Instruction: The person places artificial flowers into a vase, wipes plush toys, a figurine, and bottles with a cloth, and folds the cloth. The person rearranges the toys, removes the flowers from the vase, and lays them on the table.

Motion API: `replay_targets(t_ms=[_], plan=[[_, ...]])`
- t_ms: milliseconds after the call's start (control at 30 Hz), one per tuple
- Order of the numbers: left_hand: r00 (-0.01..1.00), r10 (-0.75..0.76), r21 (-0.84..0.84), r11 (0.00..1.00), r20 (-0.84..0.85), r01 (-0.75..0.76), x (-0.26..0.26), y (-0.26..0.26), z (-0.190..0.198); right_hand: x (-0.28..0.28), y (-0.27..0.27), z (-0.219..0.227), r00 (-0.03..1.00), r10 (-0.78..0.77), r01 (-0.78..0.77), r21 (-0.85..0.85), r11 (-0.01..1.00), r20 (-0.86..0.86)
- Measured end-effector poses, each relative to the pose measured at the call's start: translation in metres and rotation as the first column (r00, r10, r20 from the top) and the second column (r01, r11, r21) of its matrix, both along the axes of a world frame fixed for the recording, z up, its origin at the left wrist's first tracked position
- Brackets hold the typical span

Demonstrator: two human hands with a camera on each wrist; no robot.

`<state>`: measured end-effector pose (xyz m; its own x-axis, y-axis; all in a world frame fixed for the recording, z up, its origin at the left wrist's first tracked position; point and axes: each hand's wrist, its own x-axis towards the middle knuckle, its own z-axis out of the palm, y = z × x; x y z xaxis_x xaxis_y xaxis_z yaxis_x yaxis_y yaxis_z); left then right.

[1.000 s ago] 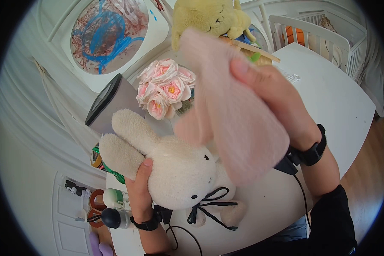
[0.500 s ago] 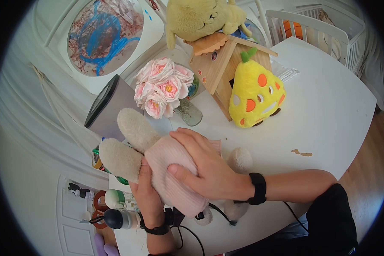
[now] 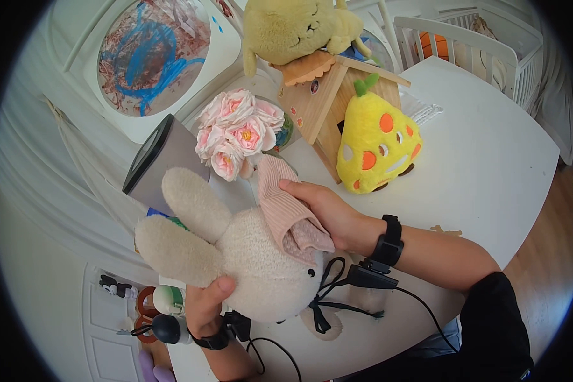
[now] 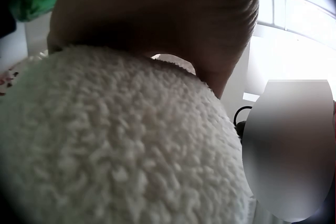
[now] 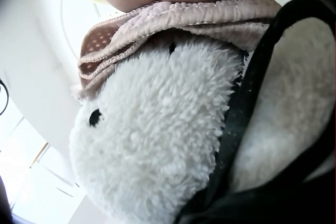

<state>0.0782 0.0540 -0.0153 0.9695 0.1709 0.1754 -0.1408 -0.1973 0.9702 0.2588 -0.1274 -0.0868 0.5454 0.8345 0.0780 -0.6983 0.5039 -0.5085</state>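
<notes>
Far left on the bench [image 3: 490, 153], a grey box [image 3: 159, 159] w/ a dark top stands tilted. Near it, left hand [image 3: 205, 304] grips the cream plush rabbit [image 3: 261, 267] from below, thumb curled up against its head; rabbit held above the bench's near-left edge, ears pointing left. Pink roses [image 3: 235, 130] just behind. Pink knit cloth [image 3: 286, 213] lies over the rabbit's head, pinched by right hand [image 3: 328, 213], fingers curled round it. Black ribbon [image 3: 328, 299] hangs below the chin. Farther right: wooden birdhouse [image 3: 318, 95], then yellow pear plush [image 3: 375, 143].
</notes>
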Motion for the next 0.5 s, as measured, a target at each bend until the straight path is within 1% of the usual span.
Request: replay_targets(t_ms=[33, 67, 100, 133, 167, 200, 233, 267, 300, 333, 367, 400, 433, 500], plan=[[1.0, 0.0, 0.053, 0.999, -0.015, 0.001, -0.001, 0.009, -0.002, -0.002, 0.0, 0.002, 1.0, 0.004, -0.004, 0.002, 1.0, 0.002], [1.0, 0.005, 0.056, 0.998, -0.012, -0.004, 0.003, 0.004, -0.005, -0.009, -0.004, 0.014, 0.996, -0.06, 0.063, -0.038, 0.997, 0.062], [0.998, 0.017, 0.013, 1.0, 0.067, -0.018, 0.012, -0.008, -0.008, -0.015, -0.008, 0.025, 0.985, -0.123, 0.132, -0.073, 0.988, 0.124], [0.989, 0.031, -0.032, 0.999, 0.145, -0.026, 0.018, -0.013, -0.01, -0.022, -0.011, 0.032, 0.985, -0.12, 0.13, -0.07, 0.989, 0.125], [0.989, 0.032, -0.032, 0.999, 0.147, -0.027, 0.015, -0.007, -0.018, -0.03, -0.013, 0.037, 0.886, -0.234, 0.27, -0.036, 0.962, 0.399], [0.994, 0.008, -0.117, 0.993, 0.106, 0.005, 0.008, 0.0, -0.031, -0.037, -0.016, 0.043, 0.701, -0.323, 0.392, 0.034, 0.919, 0.636], [0.997, -0.02, -0.204, 0.978, 0.068, 0.033, 0.004, 0.003, -0.039, -0.045, -0.021, 0.047, 0.7, -0.32, 0.392, 0.031, 0.92, 0.639], [0.997, -0.018, -0.209, 0.977, 0.071, 0.033, 0.003, 0.003, -0.04, -0.052, -0.025, 0.052, 0.556, -0.323, 0.409, 0.087, 0.909, 0.766], [0.997, 0.029, -0.193, 0.981, 0.075, -0.014, 0.001, 0.0, -0.04, -0.058, -0.03, 0.055, 0.391, -0.318, 0.412, 0.145, 0.899, 0.864], [0.994, 0.077, -0.177, 0.982, 0.078, -0.062, -0.001, -0.004, -0.04, -0.064, -0.033, 0.059, 0.39, -0.313, 0.409, 0.142, 0.902, 0.866], [0.989, 0.127, -0.16, 0.981, 0.082, -0.113, -0.005, -0.009, -0.039, -0.069, -0.035, 0.062, 0.168, -0.3, 0.476, 0.19, 0.859, 0.939], [0.98, 0.178, -0.142, 0.976, 0.087, -0.165, -0.009, -0.014, -0.037, -0.075, -0.036, 0.065, -0.062, -0.262, 0.525, 0.255, 0.812, 0.963], [0.969, 0.229, -0.123, 0.968, 0.095, -0.217, -0.013, -0.019, -0.035, -0.081, -0.037, 0.067, -0.064, -0.262, 0.517, 0.257, 0.816, 0.963], [0.939, 0.325, -0.087, 0.945, 0.114, -0.316, -0.02, -0.03, -0.03, -0.093, -0.039, 0.07, -0.164, -0.213, 0.521, 0.268, 0.81, 0.963]])
